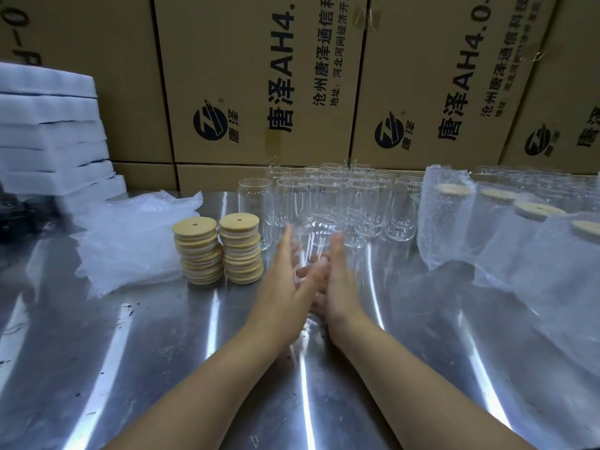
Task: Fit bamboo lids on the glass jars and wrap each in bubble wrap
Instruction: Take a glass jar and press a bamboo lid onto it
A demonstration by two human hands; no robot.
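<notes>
Both my hands reach forward over the steel table (156, 345) with fingers straight. My left hand (285, 287) and my right hand (341, 284) flank a clear glass jar (312, 243), which is blurred between the palms; I cannot tell whether they touch it. Two stacks of round bamboo lids (198, 251) (242, 246) stand just left of my left hand. Behind my fingertips stands a cluster of several bare glass jars (341, 196). A loose pile of bubble wrap (130, 238) lies at the left.
At the right, several lidded jars (537, 211) stand in bubble wrap, one wrapped upright (444, 222). White foam slabs (48, 131) are stacked at the far left. Printed cardboard boxes (259, 76) wall off the back.
</notes>
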